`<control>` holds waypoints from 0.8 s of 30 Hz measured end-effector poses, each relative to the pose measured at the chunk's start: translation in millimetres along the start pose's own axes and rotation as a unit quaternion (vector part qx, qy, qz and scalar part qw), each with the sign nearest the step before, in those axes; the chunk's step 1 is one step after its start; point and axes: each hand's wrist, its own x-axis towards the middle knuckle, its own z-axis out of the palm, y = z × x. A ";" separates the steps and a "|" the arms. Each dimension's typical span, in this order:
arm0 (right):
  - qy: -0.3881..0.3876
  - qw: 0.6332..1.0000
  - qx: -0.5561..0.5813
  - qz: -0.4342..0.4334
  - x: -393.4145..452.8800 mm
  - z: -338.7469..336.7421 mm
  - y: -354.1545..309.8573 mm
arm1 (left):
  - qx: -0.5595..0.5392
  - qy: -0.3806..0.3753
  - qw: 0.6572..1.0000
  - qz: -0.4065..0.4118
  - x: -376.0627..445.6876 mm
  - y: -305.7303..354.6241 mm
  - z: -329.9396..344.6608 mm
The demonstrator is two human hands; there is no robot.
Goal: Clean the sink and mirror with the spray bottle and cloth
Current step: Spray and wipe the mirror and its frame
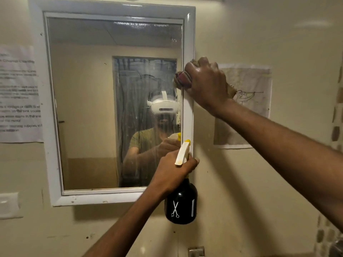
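A white-framed mirror [89, 108] hangs on the cream wall, its glass streaked on the right half. My right hand [206, 84] grips a bunched reddish-brown cloth [182, 78] and presses it against the mirror's right edge, about halfway up. My left hand [174, 170] holds a black spray bottle [181, 204] by its neck, in front of the mirror's lower right corner. The bottle's white and yellow nozzle [182, 153] points up toward the glass. The sink is out of view.
A printed notice [18, 93] is taped to the wall left of the mirror. A paper with a line drawing [248, 93] hangs on the right. A white switch plate [9, 204] sits low left. A metal fitting [195, 251] shows at the bottom edge.
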 end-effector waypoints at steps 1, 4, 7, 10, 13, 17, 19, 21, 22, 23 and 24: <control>0.002 1.000 0.001 0.005 -2.1 1.0 0.3 | 0.001 -0.003 1.000 0.006 -0.8 -0.5 0.2; 0.008 1.000 0.020 0.005 -29.0 5.4 -3.2 | 0.015 -0.005 1.000 0.008 -3.8 -3.6 2.5; -0.008 1.000 0.028 -0.008 -73.0 9.1 -11.9 | 0.013 0.007 1.000 -0.012 -11.3 -8.7 4.9; -0.066 0.997 0.023 -0.037 -125.2 11.7 -19.2 | 0.005 -0.002 1.000 -0.016 -22.9 -15.4 5.7; -0.113 0.991 0.011 -0.068 -150.9 11.7 -21.7 | 0.007 -0.012 1.000 -0.010 -32.0 -17.9 3.2; -0.073 0.997 0.013 -0.039 -106.0 5.7 -18.5 | 0.021 -0.016 1.000 -0.010 -36.6 -21.2 0.6; -0.039 0.999 0.012 -0.005 -74.5 2.3 -17.0 | 0.019 -0.015 1.000 -0.006 -37.0 -23.0 -0.2; -0.021 1.000 0.013 0.019 -59.0 0.8 -18.2 | 0.025 -0.006 1.000 -0.006 -38.8 -25.7 1.0; -0.012 1.000 0.015 0.025 -59.9 1.7 -19.2 | 0.034 0.003 0.999 -0.008 -40.4 -27.4 2.1; -0.005 0.999 0.017 0.027 -67.1 3.5 -20.3 | 0.045 0.012 0.999 -0.010 -42.3 -29.4 3.0; -0.003 0.999 0.021 0.025 -80.3 6.9 -21.6 | 0.050 0.016 0.999 -0.012 -44.6 -31.9 3.7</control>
